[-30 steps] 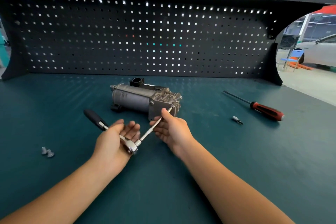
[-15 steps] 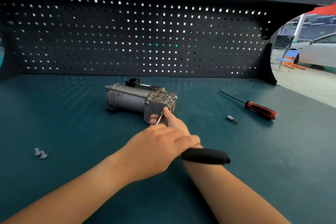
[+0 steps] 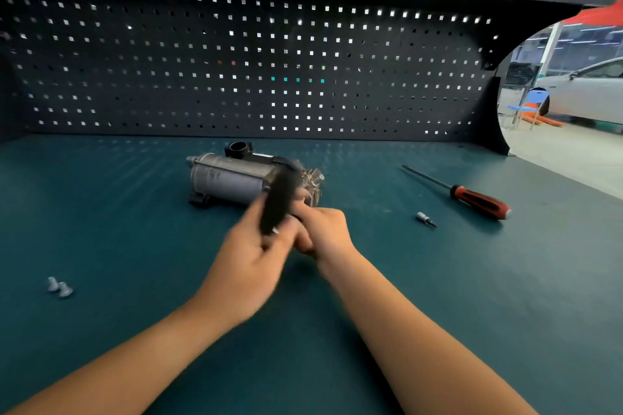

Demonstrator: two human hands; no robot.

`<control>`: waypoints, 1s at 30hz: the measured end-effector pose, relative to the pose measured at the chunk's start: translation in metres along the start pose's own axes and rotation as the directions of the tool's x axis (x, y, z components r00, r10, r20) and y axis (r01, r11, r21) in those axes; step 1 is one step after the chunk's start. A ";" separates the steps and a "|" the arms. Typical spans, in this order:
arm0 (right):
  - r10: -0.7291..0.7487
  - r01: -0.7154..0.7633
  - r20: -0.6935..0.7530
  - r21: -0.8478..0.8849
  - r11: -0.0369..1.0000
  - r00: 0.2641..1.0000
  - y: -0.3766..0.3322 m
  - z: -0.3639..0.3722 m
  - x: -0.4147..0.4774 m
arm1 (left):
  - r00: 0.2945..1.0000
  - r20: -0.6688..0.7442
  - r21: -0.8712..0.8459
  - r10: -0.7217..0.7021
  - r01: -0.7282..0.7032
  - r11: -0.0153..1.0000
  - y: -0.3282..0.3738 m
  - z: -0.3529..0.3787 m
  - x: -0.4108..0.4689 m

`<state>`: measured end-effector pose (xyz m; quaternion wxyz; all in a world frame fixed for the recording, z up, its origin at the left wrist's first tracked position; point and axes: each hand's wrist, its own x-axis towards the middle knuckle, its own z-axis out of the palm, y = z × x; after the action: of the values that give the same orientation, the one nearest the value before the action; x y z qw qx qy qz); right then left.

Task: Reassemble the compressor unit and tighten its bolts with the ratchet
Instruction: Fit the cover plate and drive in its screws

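I see left hand fingers curled round blurred ratchet handle, in front of compressor. Right hand fingers curled; grip I cannot tell. 2 bolts lie on worktop, far left.

Teal bench; black pegboard dotted with square holes; grey compressor; black ratchet; red-and-black screwdriver; silver bolts.

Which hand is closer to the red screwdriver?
Right. The right hand lies left of the red screwdriver; the left hand, gripping the ratchet, is farther left, beyond the right hand.
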<state>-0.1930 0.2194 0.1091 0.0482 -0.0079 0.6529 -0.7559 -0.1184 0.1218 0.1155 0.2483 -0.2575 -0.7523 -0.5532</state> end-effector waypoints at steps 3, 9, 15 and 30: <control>0.024 -0.024 0.016 0.004 1.000 1.000 0.000 -0.001 0.002 | 0.933 -0.272 -0.290 -0.235 0.154 0.944 0.007 -0.007 0.006; 0.074 -0.072 -0.021 0.112 0.991 0.997 0.001 0.006 -0.003 | 0.542 -0.202 -0.858 -0.816 0.304 0.414 0.001 -0.019 0.011; 0.076 -0.072 -0.034 0.089 0.993 0.997 0.004 0.006 -0.001 | 0.482 -0.209 -0.883 -0.851 0.281 0.377 -0.004 -0.021 0.011; 0.011 -0.006 -0.063 0.078 0.997 0.998 0.007 0.001 -0.001 | 0.853 0.464 0.572 0.238 -0.494 0.655 0.008 -0.009 -0.003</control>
<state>-0.1919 0.2174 0.1020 0.0311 0.0206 0.6240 -0.7806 -0.1101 0.1144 0.1212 0.2951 -0.3921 -0.8622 -0.1255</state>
